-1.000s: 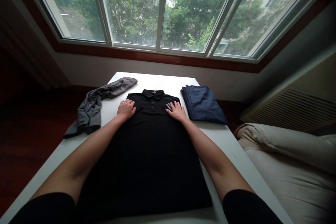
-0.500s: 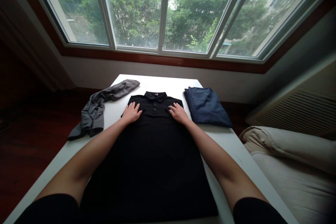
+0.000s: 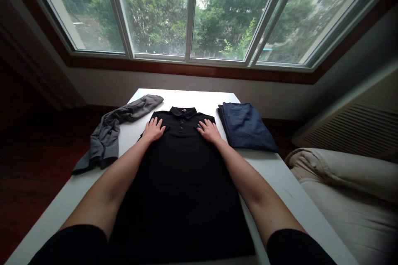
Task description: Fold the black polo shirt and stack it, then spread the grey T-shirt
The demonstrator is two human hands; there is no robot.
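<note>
A black polo shirt (image 3: 183, 186) lies spread flat, front up, on the white table (image 3: 280, 190), its collar toward the window. My left hand (image 3: 153, 129) rests palm down on the shirt near its left shoulder, fingers apart. On the other side of the buttons, my right hand (image 3: 209, 131) lies flat near the right shoulder, fingers spread. Neither hand grips anything. The shirt's sleeves are mostly hidden beneath my hands and forearms. Left of the shirt is a crumpled grey garment (image 3: 105, 136). To the right sits folded dark blue clothing (image 3: 247, 126).
Beyond the table's far edge stand a white wall and a wide sliding window (image 3: 189, 16). A beige cushioned seat (image 3: 348, 207) is close on the right, with a slatted panel (image 3: 351, 128) behind it. Dark red wooden floor (image 3: 27, 169) shows at left.
The view has shifted slightly. Both hands stay flat on the shirt near the shoulders, with the fingers shifted a little. The clothes on either side lie as before.
</note>
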